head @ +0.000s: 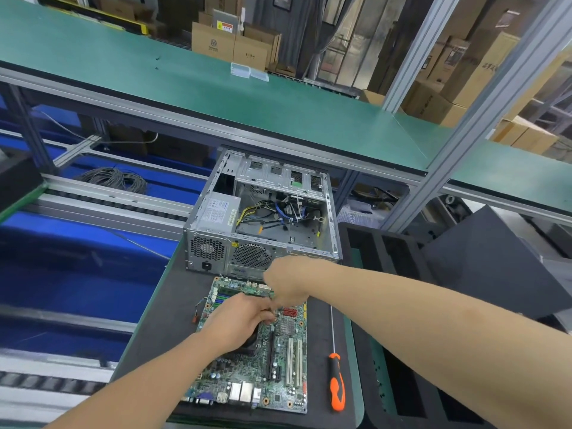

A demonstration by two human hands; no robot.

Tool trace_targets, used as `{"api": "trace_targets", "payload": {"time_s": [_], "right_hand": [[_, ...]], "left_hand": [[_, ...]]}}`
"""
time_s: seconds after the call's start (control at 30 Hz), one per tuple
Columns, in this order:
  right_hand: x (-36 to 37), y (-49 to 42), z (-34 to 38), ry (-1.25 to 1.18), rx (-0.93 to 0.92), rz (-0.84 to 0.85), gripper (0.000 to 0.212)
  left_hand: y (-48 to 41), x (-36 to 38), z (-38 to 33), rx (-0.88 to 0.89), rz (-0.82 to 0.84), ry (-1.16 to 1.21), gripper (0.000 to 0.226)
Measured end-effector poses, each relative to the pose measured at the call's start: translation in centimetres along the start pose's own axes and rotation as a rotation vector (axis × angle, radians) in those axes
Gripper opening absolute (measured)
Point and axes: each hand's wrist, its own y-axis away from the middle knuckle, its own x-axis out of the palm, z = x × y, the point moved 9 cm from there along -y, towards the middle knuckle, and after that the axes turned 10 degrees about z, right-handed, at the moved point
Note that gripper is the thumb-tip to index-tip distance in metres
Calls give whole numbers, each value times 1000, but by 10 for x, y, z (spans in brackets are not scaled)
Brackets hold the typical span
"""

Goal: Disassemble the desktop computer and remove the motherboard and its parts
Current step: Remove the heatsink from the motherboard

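Note:
The green motherboard (pixel 278 360) lies flat on the dark mat (pixel 161 329), in front of the opened metal computer case (pixel 263 212). My left hand (pixel 238 320) lies over the board's middle with curled fingers, covering the black cooler (pixel 247 343) beneath it. My right hand (pixel 286 283) reaches down from the right to the board's far edge, fingers bent and pinching a small part beside the left fingertips. What they pinch is too small to identify. Memory sticks (pixel 226 297) show at the board's far left.
An orange-handled screwdriver (pixel 335 366) lies on the mat right of the board. A black foam tray (pixel 387 335) with slots stands further right. Loose cables sit inside the case beside its power supply (pixel 216 212). A green shelf (pixel 216 88) overhangs the case.

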Motion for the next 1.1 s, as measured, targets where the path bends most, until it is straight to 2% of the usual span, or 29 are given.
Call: {"api": "trace_targets", "payload": {"time_s": [0.1, 0.2, 0.27, 0.37, 0.43, 0.53, 0.6, 0.7, 0.77, 0.83, 0.9, 0.93, 1.0, 1.07, 1.1], "right_hand": [[-14, 7, 34, 328, -135, -156, 24], [-10, 13, 50, 586, -252, -188, 4], [-7, 14, 50, 681, -284, -224, 9], [-8, 15, 52, 644, -296, -232, 6], [-11, 12, 51, 537, -258, -249, 20], [-20, 4, 20, 160, -1, -176, 37], [-7, 0, -7, -243, 164, 52, 46], [38, 0, -13, -782, 277, 542, 51], [50, -3, -11, -977, 293, 639, 51], [54, -8, -14, -1019, 301, 637, 46], [52, -12, -20, -959, 279, 586, 29], [48, -13, -20, -878, 241, 549, 31], [32, -15, -18, -560, 124, 433, 41], [14, -13, -6, -137, 22, 278, 44], [8, -12, 0, 2, -2, 193, 44]], "left_hand": [[-1, 5, 4, -29, 34, -6, 30], [0, 6, 3, -25, 41, 47, 30], [1, 5, 2, -25, 34, 44, 28], [3, 3, 4, -55, 27, 29, 29], [3, 5, 5, -64, 39, 17, 30], [3, 4, 2, -37, 29, 21, 26], [2, 3, 1, -19, 23, 39, 25], [2, 2, 3, 3, -10, 63, 29], [2, 2, 5, 4, -28, 41, 31], [1, 1, 3, 17, -42, 17, 32], [0, 1, 0, 34, -40, -19, 31], [-1, 1, -1, 43, -39, -29, 29], [-1, 1, -2, 58, -38, -28, 25], [0, 0, -2, 72, -43, -6, 21], [-1, 0, -2, 72, -45, 2, 21]]}}
